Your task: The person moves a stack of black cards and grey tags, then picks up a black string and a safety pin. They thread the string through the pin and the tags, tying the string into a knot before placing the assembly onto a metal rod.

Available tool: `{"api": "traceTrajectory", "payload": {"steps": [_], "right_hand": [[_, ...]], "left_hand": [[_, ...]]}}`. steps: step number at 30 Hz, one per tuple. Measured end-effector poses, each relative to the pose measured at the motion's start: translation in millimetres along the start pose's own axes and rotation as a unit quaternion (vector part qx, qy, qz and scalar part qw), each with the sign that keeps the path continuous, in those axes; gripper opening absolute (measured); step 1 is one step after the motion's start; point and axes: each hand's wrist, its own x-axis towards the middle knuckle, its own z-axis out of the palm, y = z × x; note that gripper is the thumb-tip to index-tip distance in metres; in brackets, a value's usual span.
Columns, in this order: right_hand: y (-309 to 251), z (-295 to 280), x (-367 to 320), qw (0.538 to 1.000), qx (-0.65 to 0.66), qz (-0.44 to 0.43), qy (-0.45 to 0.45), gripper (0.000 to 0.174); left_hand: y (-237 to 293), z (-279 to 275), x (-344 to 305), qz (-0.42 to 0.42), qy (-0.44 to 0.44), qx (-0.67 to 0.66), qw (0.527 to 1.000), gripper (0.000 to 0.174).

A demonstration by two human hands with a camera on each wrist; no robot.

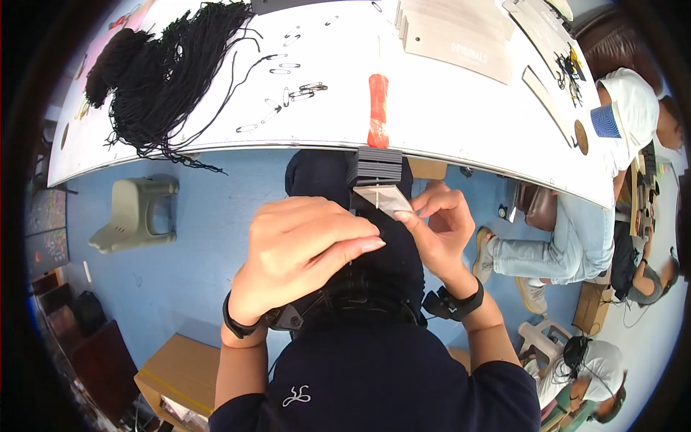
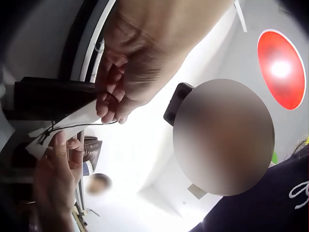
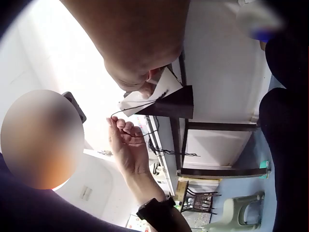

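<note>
My left hand (image 1: pixel 302 245) pinches the end of a thin black cord (image 2: pixel 82 125) between thumb and fingertips. The cord runs taut to a small knot at a pale grey card tag (image 1: pixel 389 199). My right hand (image 1: pixel 443 227) grips that card's near corner between thumb and fingers. In the right wrist view, the cord (image 3: pixel 141 105) crosses the card, and a loose length loops by the left fingers. Just beyond the card, a dark ribbed block (image 1: pixel 378 167) sits at the table's front edge.
On the white table (image 1: pixel 461 115) lie a red-handled tool (image 1: pixel 378 108), scattered safety pins (image 1: pixel 288 93), a bundle of black cords (image 1: pixel 180 79) hanging over the edge, and stacked printed cards (image 1: pixel 461 39). A green stool (image 1: pixel 137 212) stands at left. Another person (image 1: pixel 568 237) sits at right.
</note>
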Motion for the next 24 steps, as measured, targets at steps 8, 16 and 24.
{"api": "traceTrajectory", "payload": {"steps": [8,16,24], "right_hand": [[-14.8,0.8,11.6,0.952,-0.228,-0.203,0.021,0.051],[-32.5,10.6,12.0,0.933,0.149,0.023,-0.326,0.031],[-33.5,-6.0,10.9,0.914,0.178,0.272,-0.245,0.034]], "left_hand": [[-1.9,3.5,4.9,0.028,0.002,-0.005,1.0,0.013],[1.3,12.0,9.1,0.146,0.058,-0.021,0.987,0.014],[-13.6,15.2,6.5,0.13,0.138,0.2,0.961,0.019]]}}
